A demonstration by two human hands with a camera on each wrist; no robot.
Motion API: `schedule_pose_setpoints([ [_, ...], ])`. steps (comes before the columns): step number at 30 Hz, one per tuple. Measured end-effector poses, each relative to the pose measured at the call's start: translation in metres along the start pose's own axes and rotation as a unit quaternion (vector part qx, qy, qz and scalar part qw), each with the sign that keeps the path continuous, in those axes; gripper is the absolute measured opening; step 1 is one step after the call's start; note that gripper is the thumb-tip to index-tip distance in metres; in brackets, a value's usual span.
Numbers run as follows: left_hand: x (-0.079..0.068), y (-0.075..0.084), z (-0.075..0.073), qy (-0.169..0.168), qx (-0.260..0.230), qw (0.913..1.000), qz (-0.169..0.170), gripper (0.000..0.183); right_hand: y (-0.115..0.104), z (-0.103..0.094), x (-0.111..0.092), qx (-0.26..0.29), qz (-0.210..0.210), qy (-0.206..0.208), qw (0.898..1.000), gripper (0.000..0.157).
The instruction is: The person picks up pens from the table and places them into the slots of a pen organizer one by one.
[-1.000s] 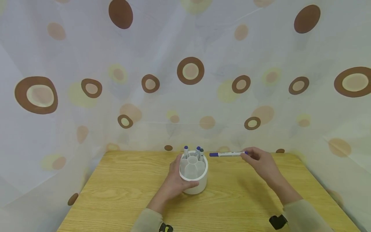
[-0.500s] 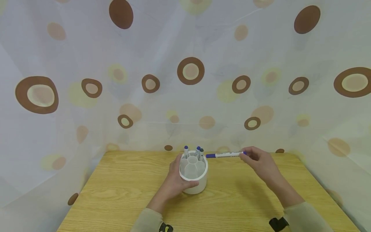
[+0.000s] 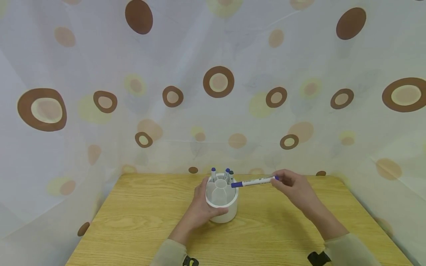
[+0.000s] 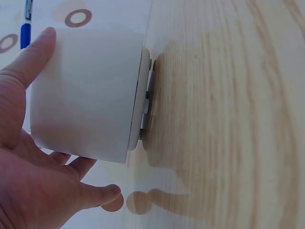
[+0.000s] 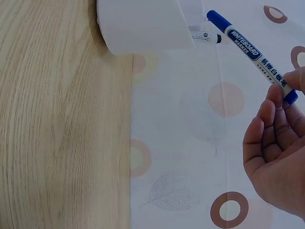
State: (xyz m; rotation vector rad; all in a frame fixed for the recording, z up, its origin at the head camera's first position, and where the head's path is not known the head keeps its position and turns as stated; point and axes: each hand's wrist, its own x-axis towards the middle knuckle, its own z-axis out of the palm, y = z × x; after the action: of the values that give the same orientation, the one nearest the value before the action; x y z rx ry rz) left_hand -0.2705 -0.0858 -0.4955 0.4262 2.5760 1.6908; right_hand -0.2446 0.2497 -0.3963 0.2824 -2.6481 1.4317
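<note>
A white round pen holder with inner compartments stands on the wooden table, its wall filling much of the left wrist view. My left hand grips it from the left, thumb across the near side and fingers around the other. Two blue-capped markers and a dark-capped one stand in its rear compartments. Between thumb and fingertips, my right hand pinches a white whiteboard marker by its blue tail end. That marker lies nearly level, its blue cap overlapping the holder's right rim in the head view.
The wooden table reaches back to a pale curtain printed with brown and beige circles. More of this curtain hangs at both sides. Dark straps sit near both sleeves.
My right hand has shifted slightly left, bringing the marker's blue cap from beside the holder to over its right rim and tilting it a little downward. My left hand keeps its hold.
</note>
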Motion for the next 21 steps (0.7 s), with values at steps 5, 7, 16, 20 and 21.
schedule_pose_setpoints([
  [5, 0.000, 0.000, 0.000, -0.001, -0.002, 1.0000, 0.002, 0.123, -0.001, 0.005, 0.001, 0.006, -0.011, -0.010, 1.000, 0.028],
  [7, 0.000, -0.001, 0.000, -0.001, -0.002, 1.0000, 0.004, 0.122, -0.001, 0.007, 0.001, 0.010, -0.013, -0.016, 1.000, 0.026],
  [16, 0.001, -0.002, 0.000, -0.001, -0.004, 1.0000, 0.004, 0.121, -0.002, 0.013, 0.003, 0.006, -0.028, -0.028, 0.999, 0.022],
  [20, 0.002, -0.002, 0.000, -0.002, -0.006, 1.0000, 0.006, 0.120, -0.002, 0.016, 0.005, 0.009, -0.040, -0.034, 0.999, 0.019],
  [21, 0.002, -0.002, 0.000, -0.002, -0.007, 1.0000, 0.006, 0.120, -0.002, 0.017, 0.005, 0.010, -0.042, -0.036, 0.998, 0.019],
])
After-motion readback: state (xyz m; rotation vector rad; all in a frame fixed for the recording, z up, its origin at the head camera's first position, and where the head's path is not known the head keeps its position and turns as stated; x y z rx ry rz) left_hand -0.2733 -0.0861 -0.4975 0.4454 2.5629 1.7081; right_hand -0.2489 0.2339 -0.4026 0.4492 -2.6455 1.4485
